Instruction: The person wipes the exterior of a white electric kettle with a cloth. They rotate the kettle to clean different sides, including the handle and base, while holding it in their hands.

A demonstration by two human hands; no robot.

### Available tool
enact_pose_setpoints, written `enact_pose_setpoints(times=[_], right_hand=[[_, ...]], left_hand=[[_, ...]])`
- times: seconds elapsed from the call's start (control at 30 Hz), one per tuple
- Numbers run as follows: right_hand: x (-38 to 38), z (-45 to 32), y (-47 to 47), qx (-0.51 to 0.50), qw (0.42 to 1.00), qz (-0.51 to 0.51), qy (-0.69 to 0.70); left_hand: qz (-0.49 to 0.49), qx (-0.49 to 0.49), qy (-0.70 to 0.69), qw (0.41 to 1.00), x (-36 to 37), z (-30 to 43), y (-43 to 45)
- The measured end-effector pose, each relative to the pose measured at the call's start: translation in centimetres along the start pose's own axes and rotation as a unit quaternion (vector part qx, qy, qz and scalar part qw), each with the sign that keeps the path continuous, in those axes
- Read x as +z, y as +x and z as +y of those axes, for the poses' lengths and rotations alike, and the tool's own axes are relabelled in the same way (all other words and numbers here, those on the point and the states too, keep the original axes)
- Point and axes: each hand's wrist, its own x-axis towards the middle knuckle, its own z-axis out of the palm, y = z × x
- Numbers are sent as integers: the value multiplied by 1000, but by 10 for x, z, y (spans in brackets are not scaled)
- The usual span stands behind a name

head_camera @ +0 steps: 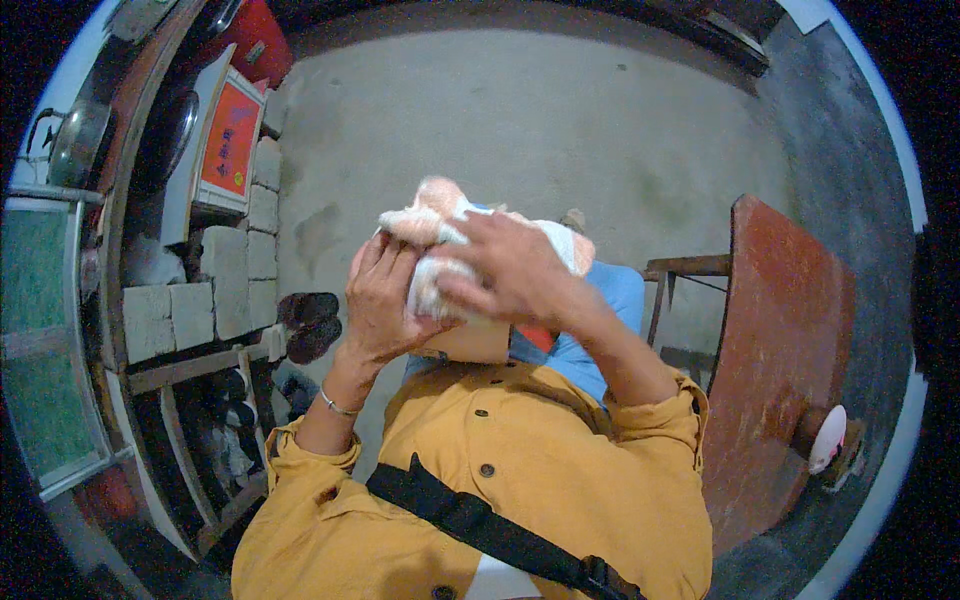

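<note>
A white and peach-pink cloth (439,196), soft like a towel, lies bunched over my lap. My left hand (381,300) grips its left side, fingers curled at the upper fold and thumb underneath. Across the top of the bundle comes my right hand (506,262), blurred, with its thumb and fingers around part of the cloth. More of the cloth spreads to the right beyond that hand. Below the bundle, against my yellow shirt, shows a tan, box-like object (472,345); its upper part is hidden. A small red patch (536,337) shows beside it, over blue fabric (619,292) on my lap.
To the right stands a reddish-brown wooden table (780,360) with a pink-white round object (828,439) at its edge. Along the left are pale blocks (229,281), a wooden rack (202,367), a box with a red panel (229,139) and dark shoes (309,322) on the concrete floor (525,112).
</note>
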Motion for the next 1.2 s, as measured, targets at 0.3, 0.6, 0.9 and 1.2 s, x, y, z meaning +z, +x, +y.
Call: enact_pose_setpoints(times=[0.3, 0.6, 0.9, 1.2], right_hand=[[44, 130, -9, 221, 891, -121, 377], [85, 159, -101, 381, 905, -14, 190], [-8, 3, -16, 6, 1000, 9, 20], [38, 114, -4, 328, 826, -143, 435]], left_hand=[[-14, -1, 6, 1000, -8, 8, -13], [-7, 2, 4, 1000, -1, 13, -10], [-19, -5, 16, 1000, -1, 26, -7], [17, 6, 11, 1000, -5, 29, -22]])
